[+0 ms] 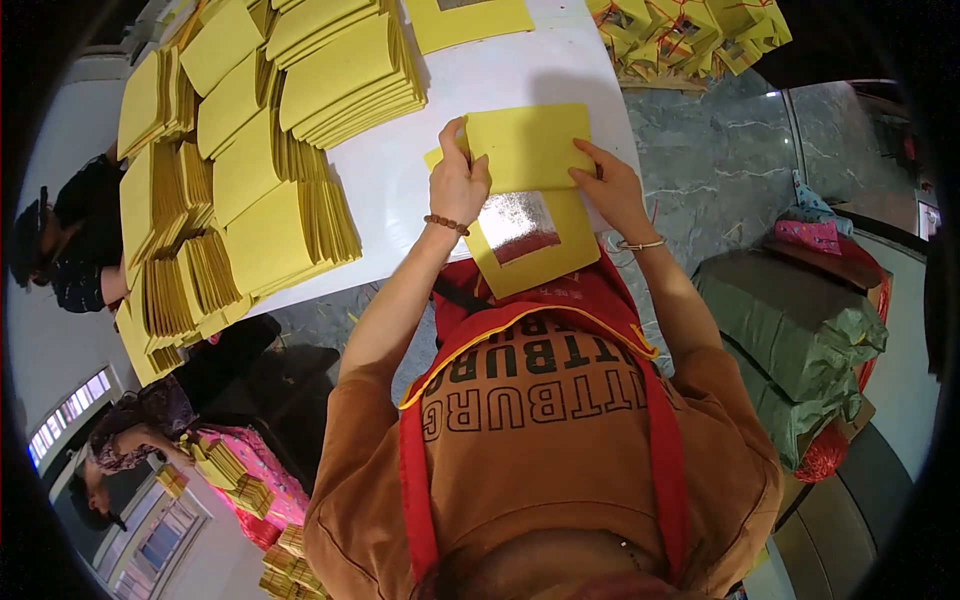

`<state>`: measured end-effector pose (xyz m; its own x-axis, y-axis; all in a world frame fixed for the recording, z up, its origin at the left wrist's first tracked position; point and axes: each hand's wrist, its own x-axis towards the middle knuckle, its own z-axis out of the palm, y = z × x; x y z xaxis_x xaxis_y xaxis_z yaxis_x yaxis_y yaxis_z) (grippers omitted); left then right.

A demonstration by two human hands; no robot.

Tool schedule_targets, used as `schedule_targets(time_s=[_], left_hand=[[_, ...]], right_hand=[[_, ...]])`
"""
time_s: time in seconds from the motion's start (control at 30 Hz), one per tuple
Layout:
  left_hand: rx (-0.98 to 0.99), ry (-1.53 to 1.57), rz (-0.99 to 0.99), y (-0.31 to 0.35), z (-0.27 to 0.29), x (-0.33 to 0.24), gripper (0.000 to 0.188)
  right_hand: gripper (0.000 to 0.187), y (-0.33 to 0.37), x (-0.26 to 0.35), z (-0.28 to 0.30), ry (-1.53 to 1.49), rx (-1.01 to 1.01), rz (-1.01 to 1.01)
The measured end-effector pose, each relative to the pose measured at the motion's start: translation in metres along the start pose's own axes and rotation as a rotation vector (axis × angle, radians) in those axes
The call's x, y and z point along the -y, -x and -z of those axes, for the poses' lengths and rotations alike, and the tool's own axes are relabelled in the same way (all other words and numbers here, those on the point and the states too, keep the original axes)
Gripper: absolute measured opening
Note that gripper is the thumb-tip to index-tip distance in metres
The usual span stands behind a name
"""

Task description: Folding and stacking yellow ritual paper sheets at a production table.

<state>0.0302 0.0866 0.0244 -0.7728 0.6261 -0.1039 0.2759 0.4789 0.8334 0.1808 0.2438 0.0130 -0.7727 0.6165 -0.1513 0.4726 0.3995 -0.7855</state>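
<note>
A yellow paper stack (528, 140), looking like joss paper, is held between my two hands near the table's front edge. My left hand (460, 188) is closed on its left edge, thumb on top. On the right edge my right hand (610, 188) grips with thumb and fingers. Below the plain yellow part, toward my body, slants a yellow sheet with a shiny silver foil square (520, 226). It overhangs the table edge above my red apron. How many sheets are in my hands I cannot tell.
Many folded yellow paper bundles (345, 85) cover the left of the white table (480, 75). Another foil sheet (472, 18) lies at the back. Red-tied yellow bundles (690, 35) sit far right. Green wrapped packages (790, 320) stand on the right. Two other people are at the left.
</note>
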Motion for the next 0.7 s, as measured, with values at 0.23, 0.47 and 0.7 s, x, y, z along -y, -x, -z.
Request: schedule_targets(time_s=[0.23,0.47,0.7], left_hand=[[-0.019,-0.155,-0.18,-0.005,0.0,0.006,0.035],[-0.085,-0.62,-0.637,-0.007,-0.016,-0.015,0.033],[0.109,-0.632,-0.783,-0.011,-0.043,-0.013,0.046]], right_hand=[[0.042,-0.005,-0.003,0.0,-0.001,-0.016,0.052],[0.041,0.001,0.0,-0.003,0.05,-0.004,0.027],[0.042,0.001,0.007,0.003,0.036,0.004,0.005]])
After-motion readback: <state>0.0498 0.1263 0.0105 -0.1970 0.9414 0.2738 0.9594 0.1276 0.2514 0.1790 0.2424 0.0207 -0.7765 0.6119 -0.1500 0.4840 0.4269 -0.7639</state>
